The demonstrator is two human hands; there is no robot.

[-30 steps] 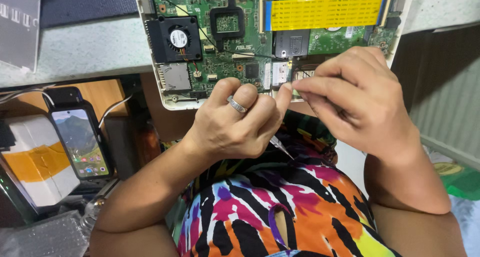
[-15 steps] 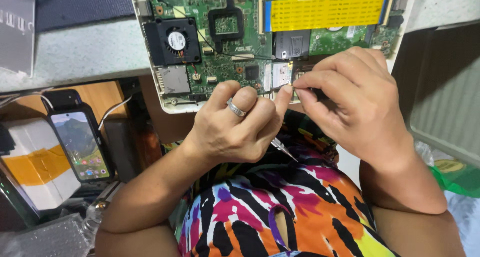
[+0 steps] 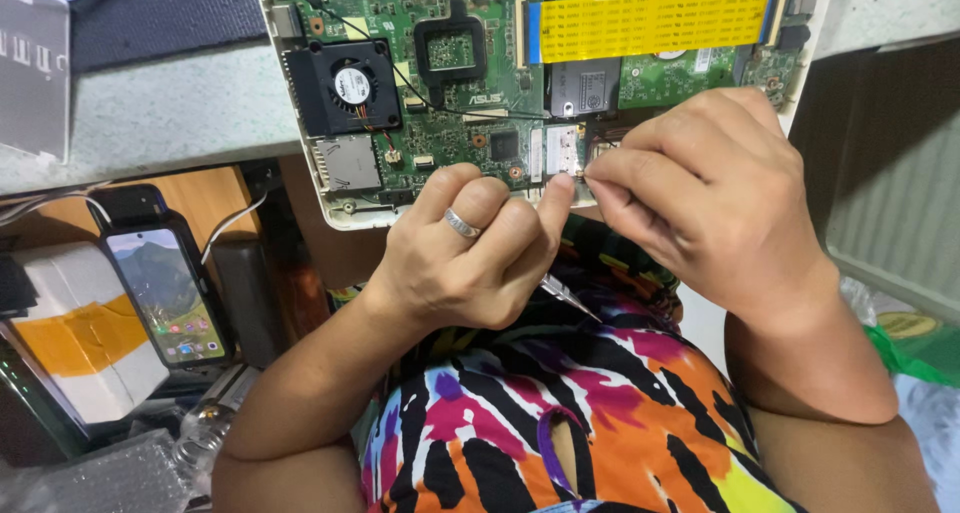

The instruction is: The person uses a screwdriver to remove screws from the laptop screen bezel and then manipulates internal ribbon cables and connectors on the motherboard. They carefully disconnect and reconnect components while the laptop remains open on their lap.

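Observation:
An open laptop motherboard (image 3: 480, 83) lies in its white shell on the table edge, with a black fan (image 3: 345, 85) and a yellow flat cable (image 3: 650, 21). My left hand (image 3: 470, 258), with a ring on it, is closed around pointed metal tweezers (image 3: 570, 298); their tip sticks out below the fist toward my body. That hand's index fingertip rests at the board's near edge, beside a small green card (image 3: 563, 150). My right hand (image 3: 705, 188) pinches thumb and forefinger together at the card's right corner. What sits between the fingertips is hidden.
Under the table on the left, a phone (image 3: 165, 288) with a lit screen stands beside a white box with an orange band (image 3: 70, 348). A grey card (image 3: 30, 68) lies on the tabletop at far left. A green bag (image 3: 915, 348) is low on the right.
Both hands stay almost still at the board's near edge. The view drifts slightly, so the board sits a little lower in the picture.

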